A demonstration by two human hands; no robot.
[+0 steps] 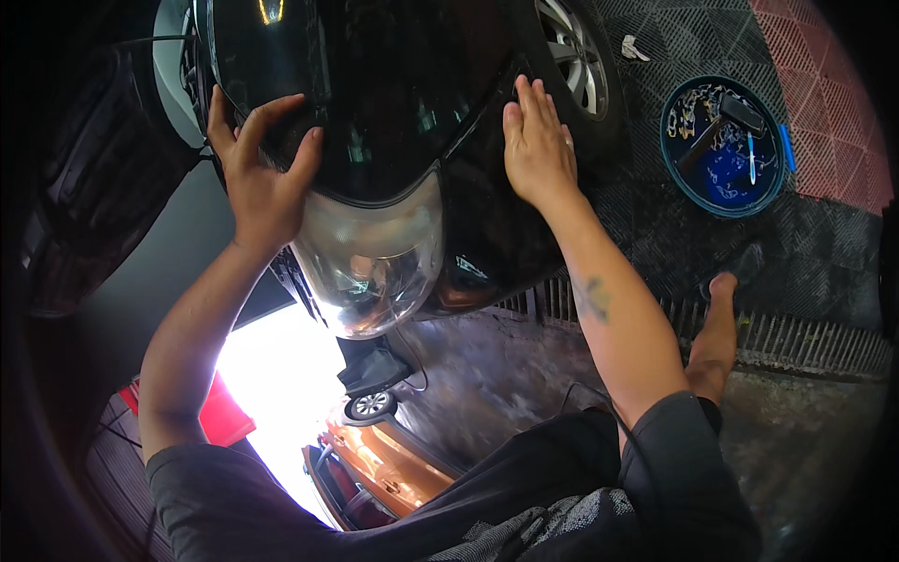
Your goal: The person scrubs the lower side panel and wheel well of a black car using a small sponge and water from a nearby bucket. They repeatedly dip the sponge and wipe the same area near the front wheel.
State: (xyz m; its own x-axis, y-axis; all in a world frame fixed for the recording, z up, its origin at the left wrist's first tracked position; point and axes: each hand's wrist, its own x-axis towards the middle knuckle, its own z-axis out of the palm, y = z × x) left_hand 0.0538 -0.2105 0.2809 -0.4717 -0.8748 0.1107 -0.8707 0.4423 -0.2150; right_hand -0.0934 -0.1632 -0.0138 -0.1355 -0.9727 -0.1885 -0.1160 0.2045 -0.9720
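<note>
A glossy black car's front corner lies before me, its hood (393,91) above a large clear headlight (376,260). Over the hood's left edge my left hand (263,165) is spread, thumb and fingers apart, with nothing visible in it. My right hand (539,144) is held flat at the black fender (491,204), close to the front wheel (572,60). Its fingers point away from me and lie nearly together. I see no object in it, but the palm side is hidden. Whether either palm presses on the paint I cannot tell.
Right of the wheel, a blue basin (666,165) holds sudsy water, a dark brush (742,114) and a thin light-blue brush (751,158). A crumpled white scrap (634,48) lies on the tiled mat (674,35). A drain grate (808,351) crosses the floor. Behind stands an orange car (393,460).
</note>
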